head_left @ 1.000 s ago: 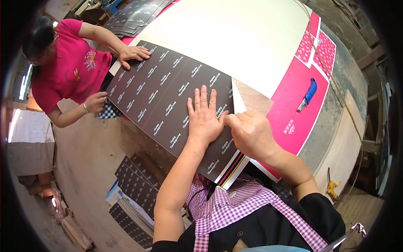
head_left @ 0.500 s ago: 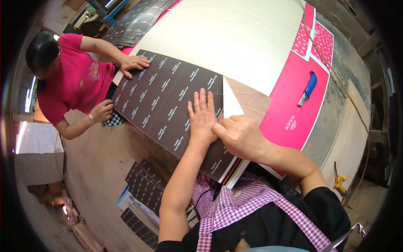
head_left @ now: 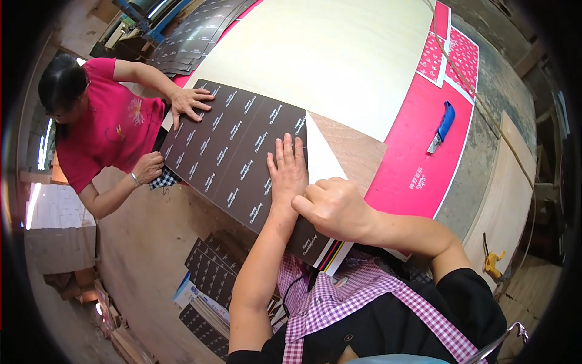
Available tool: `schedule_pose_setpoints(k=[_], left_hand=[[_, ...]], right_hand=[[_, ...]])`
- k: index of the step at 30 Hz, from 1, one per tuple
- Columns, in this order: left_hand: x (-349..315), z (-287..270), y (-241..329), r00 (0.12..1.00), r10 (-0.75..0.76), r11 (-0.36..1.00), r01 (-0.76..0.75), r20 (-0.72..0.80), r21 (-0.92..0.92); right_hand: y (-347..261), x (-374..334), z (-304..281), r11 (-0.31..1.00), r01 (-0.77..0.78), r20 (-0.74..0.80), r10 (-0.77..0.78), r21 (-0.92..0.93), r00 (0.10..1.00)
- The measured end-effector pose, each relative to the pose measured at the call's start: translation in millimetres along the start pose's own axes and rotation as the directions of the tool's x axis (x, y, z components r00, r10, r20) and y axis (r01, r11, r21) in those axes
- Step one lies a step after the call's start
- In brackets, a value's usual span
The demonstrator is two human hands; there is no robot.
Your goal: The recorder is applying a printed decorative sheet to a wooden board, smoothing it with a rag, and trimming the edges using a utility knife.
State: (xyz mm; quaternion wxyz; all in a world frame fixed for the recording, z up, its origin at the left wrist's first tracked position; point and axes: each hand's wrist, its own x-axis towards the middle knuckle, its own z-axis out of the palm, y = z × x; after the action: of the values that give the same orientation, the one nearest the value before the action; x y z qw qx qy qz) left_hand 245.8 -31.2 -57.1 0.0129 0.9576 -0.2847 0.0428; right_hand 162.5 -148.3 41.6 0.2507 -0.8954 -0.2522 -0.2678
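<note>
A dark brown sheet (head_left: 227, 142) with rows of white lettering lies over the near-left corner of the table. My left hand (head_left: 288, 176) presses flat on it near its right edge, fingers outstretched and slightly spread. Beside that wrist, my right hand (head_left: 333, 209) is closed in a fist at a white triangular flap (head_left: 321, 155) along the sheet's edge; its fingertips are hidden, but it appears to grip the flap. Wood-grain board (head_left: 351, 142) shows right of the flap. Striped colour bars (head_left: 330, 256) mark the sheet's near corner.
At the left, a co-worker in a pink shirt (head_left: 115, 115) rests one hand (head_left: 191, 104) on the sheet and holds its edge with the other (head_left: 148, 167). A blue-handled utility knife (head_left: 444, 127) lies on pink sheets (head_left: 418, 170). A large pale board (head_left: 327, 54) spans the table.
The white flap shows wider than before. My hands and the sheet's right edge sit slightly farther left in view. The co-worker's fingers on the sheet are more spread.
</note>
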Motion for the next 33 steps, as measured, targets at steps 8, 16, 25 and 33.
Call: schedule_pose_setpoints(k=[8, 16, 25, 33], left_hand=[[-2.0, -7.4, 0.2, 0.999, 0.021, 0.993, -0.026, 0.048, 0.116], [-2.2, -8.8, -2.0, 1.0, 0.023, 0.989, -0.026, 0.021, 0.144], [-3.1, -0.8, -5.5, 1.0, 0.021, 0.986, -0.022, 0.006, 0.162], [-4.5, -0.4, -7.3, 0.999, 0.024, 0.981, -0.029, 0.027, 0.193]], right_hand=[[-5.2, -2.6, 4.5, 0.998, 0.055, 0.017, -0.055, 0.015, 0.998], [-7.6, 0.5, 9.2, 0.997, 0.067, 0.007, -0.068, 0.035, 0.998], [-11.8, 6.0, 9.8, 0.995, 0.07, 0.029, -0.072, 0.075, 0.997], [-17.2, 10.2, 10.3, 0.992, 0.08, 0.03, -0.084, 0.102, 0.996]])
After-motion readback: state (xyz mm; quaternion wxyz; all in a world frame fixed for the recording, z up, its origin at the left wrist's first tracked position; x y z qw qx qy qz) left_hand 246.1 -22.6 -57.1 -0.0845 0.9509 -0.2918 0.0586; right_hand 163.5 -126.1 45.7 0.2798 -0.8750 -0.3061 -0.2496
